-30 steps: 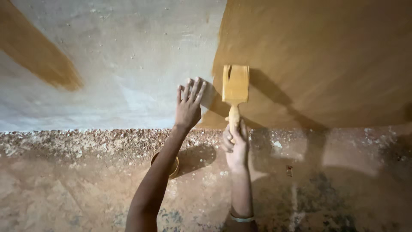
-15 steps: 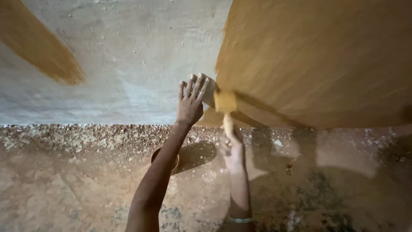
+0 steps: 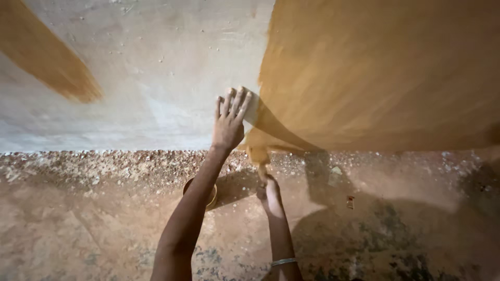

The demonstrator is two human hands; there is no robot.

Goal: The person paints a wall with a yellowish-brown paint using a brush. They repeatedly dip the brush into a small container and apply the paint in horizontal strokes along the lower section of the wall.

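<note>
My left hand [image 3: 229,120] is pressed flat against the grey wall [image 3: 156,67], fingers spread, just left of the ochre painted area [image 3: 375,73]. My right hand [image 3: 269,188] grips the handle of a wide paintbrush [image 3: 258,154], whose ochre head touches the wall's bottom edge, blurred by motion. A metal bangle [image 3: 284,262] circles my right wrist. A small round bowl [image 3: 210,195] sits on the floor, partly hidden behind my left forearm.
A separate ochre streak [image 3: 47,57] marks the wall's upper left. Gravel and flakes [image 3: 104,164] lie along the foot of the wall. The floor [image 3: 78,234] is mottled reddish concrete; a small red scrap [image 3: 350,202] lies to the right.
The brush has come down the wall from beside my left hand to the wall's bottom edge. My right hand dropped with it. My left hand stayed flat on the wall.
</note>
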